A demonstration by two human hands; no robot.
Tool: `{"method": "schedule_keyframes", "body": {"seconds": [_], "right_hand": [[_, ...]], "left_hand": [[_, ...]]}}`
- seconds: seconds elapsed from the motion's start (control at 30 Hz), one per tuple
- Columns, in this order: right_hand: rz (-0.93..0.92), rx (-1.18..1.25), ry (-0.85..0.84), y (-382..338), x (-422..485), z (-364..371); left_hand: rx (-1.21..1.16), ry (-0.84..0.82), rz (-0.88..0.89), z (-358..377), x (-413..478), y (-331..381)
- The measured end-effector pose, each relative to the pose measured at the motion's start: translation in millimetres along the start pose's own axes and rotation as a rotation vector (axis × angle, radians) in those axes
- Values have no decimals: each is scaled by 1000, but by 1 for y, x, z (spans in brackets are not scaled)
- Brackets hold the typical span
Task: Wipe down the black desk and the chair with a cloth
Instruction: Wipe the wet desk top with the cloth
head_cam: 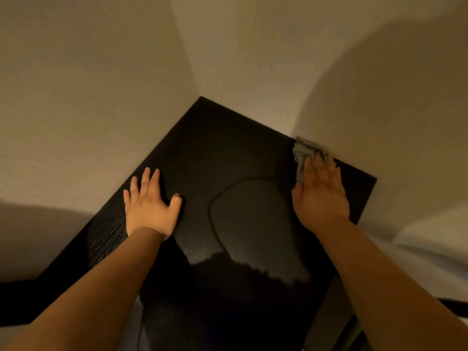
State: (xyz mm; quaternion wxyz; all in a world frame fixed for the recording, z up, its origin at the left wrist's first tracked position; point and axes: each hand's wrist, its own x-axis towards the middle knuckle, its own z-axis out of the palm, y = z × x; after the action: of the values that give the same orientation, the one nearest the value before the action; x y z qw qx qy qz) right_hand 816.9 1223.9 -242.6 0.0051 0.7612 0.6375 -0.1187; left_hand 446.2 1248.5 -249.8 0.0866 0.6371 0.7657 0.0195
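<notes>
A home room: a black desk (228, 153) set into a corner of textured beige walls (88, 97).

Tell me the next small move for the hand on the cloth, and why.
Probably slide the right hand and the grey cloth along the wall toward the far corner of the black desk: the cloth sits pressed at the wall-side edge, the left hand braces flat, and the corner strip lies ahead.

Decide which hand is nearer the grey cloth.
Right. The right hand presses on the cloth; the left hand lies flat on the desk, well apart from it.
</notes>
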Motion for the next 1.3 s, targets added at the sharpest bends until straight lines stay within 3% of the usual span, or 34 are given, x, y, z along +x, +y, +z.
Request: {"method": "schedule_keyframes", "body": {"seconds": [0.2,0.33,0.5,0.67,0.77,0.9,1.07,1.2,1.3], "right_hand": [[-197,40,-55,-17,20,-5],[-301,35,-77,9,-36,1],[-341,11,-66,28,-110,7],[-241,34,-21,65,-32,-2],[-186,51,-14,84,-3,-8],[-176,173,121,70,-52,3],[-352,53,104,84,-86,13],[-89,92,160,107,-40,8],[13,161,254,94,-55,11]], "left_hand": [[30,-3,-33,-1,-5,6],[-27,-47,-38,1,-36,34],[-24,-103,101,12,-96,89],[18,-129,243,28,-137,148],[35,-129,232,32,-137,153],[22,-122,230,31,-136,153],[1,-108,226,31,-136,154],[-5,-96,228,33,-135,153],[0,-83,225,35,-135,153]]}}
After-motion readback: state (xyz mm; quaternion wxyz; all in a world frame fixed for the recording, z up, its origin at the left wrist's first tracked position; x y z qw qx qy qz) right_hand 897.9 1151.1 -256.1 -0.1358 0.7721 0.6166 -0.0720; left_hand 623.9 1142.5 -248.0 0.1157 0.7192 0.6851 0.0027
